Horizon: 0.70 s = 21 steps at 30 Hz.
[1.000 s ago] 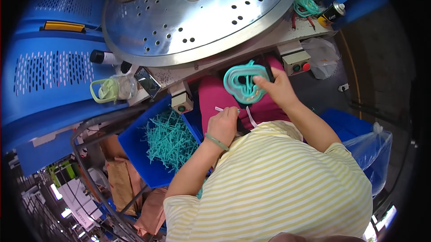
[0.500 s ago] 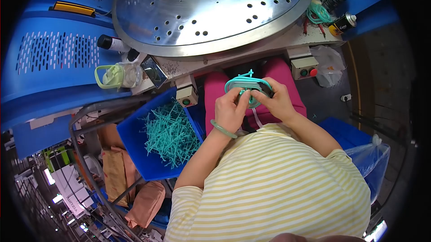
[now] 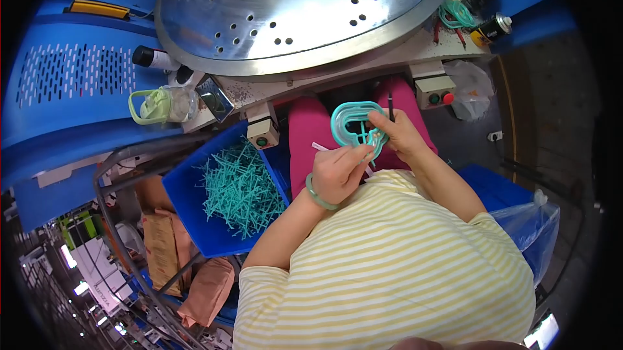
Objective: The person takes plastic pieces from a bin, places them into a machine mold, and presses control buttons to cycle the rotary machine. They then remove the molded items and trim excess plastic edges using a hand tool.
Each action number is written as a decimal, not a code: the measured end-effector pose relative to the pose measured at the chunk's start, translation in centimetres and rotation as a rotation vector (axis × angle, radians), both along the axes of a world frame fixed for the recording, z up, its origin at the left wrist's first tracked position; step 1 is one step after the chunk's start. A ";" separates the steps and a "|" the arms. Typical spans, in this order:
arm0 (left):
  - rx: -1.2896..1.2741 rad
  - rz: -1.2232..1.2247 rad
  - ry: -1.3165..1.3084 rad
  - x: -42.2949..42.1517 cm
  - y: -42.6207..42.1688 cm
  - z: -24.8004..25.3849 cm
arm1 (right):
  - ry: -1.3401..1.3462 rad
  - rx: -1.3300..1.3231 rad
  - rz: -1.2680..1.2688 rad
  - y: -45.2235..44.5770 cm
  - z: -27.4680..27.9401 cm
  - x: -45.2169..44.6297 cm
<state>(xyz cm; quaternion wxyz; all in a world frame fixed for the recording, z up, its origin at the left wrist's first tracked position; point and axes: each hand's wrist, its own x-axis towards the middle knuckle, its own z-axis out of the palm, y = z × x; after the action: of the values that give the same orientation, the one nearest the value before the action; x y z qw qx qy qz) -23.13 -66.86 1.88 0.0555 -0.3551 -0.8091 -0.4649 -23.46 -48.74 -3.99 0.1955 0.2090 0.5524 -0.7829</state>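
A teal, ring-like plastic part [image 3: 339, 120] with thin inner bars is held above my lap. My right hand [image 3: 400, 134] grips its right side, thumb on top, and a dark, thin tool sticks up between the fingers. At the part's lower edge, my left hand [image 3: 337, 169] is closed in a pinch; the fingertips touch the rim, and what they pinch is too small to make out. A green bangle circles the left wrist. To the left, a blue bin [image 3: 195, 230] holds a heap of teal plastic sticks [image 3: 240, 191].
A large round metal plate [image 3: 298, 19] with holes lies ahead. Around it are a phone [image 3: 215, 98], a green-lidded bottle [image 3: 159, 106], spray cans [image 3: 491, 30] and two button boxes [image 3: 435, 91]. A bagged blue bin [image 3: 532, 233] stands at the right.
The teal part now faces up more openly. My left hand has moved from its middle to its lower edge, while my right hand still holds its right side.
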 end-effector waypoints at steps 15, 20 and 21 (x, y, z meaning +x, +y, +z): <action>0.443 -0.153 -1.526 -0.8 -4.0 0.3 | 0.294 -0.012 0.738 2.1 3.5 -0.3; 0.207 -0.257 -1.174 -0.7 -3.2 -0.6 | 0.312 0.005 0.852 1.7 3.5 -0.7; 0.207 -0.247 -1.172 -0.8 -3.3 -0.6 | 0.311 0.022 0.851 1.5 3.5 -0.8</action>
<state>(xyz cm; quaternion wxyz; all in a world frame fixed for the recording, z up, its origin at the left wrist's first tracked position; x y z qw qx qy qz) -23.93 -70.15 1.26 -0.4195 -0.1242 -0.6083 -0.6622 -24.27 -47.20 -0.47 0.4122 -0.1547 0.6203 -0.6491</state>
